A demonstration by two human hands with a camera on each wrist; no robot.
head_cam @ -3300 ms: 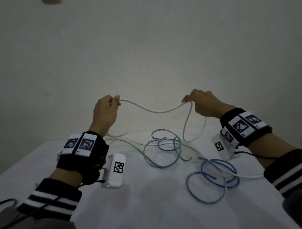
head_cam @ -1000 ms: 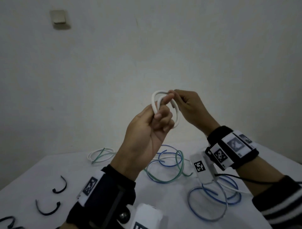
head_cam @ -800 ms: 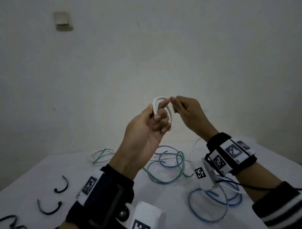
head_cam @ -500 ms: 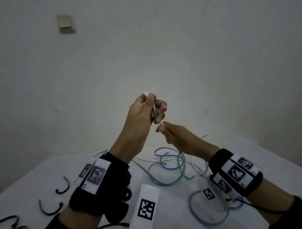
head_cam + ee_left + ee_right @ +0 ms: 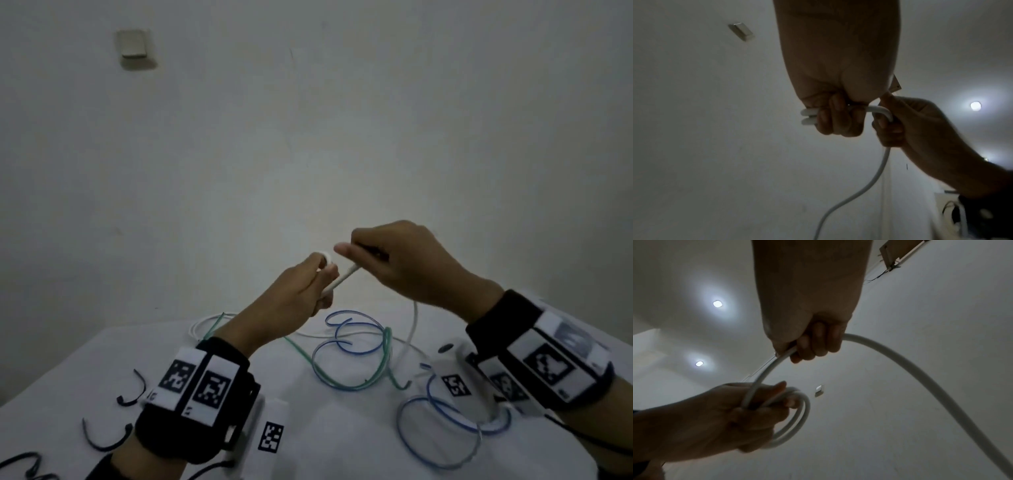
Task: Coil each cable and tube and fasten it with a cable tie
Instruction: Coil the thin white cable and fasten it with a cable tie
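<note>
My left hand [image 5: 305, 287] grips a small coil of white cable [image 5: 797, 417], held up above the table; two loops stick out past its fingers [image 5: 807, 116]. My right hand [image 5: 397, 260], just to the right and slightly higher, holds the same white cable [image 5: 342, 279] a short way along. From that hand the free length [image 5: 877, 175] hangs down toward the table [image 5: 342, 438]. Loose blue and green tubes [image 5: 356, 356] lie on the table below both hands. Black cable ties [image 5: 106, 442] lie at the front left.
More blue tube loops [image 5: 442, 431] lie at the right of the white table, under my right wrist. A white and green coil [image 5: 209, 325] lies at the back left. A wall with a small switch plate [image 5: 133, 44] rises right behind the table.
My left hand has dropped lower with the coil. My right hand has come back up from below it, drawing another length of white cable toward the coil.
</note>
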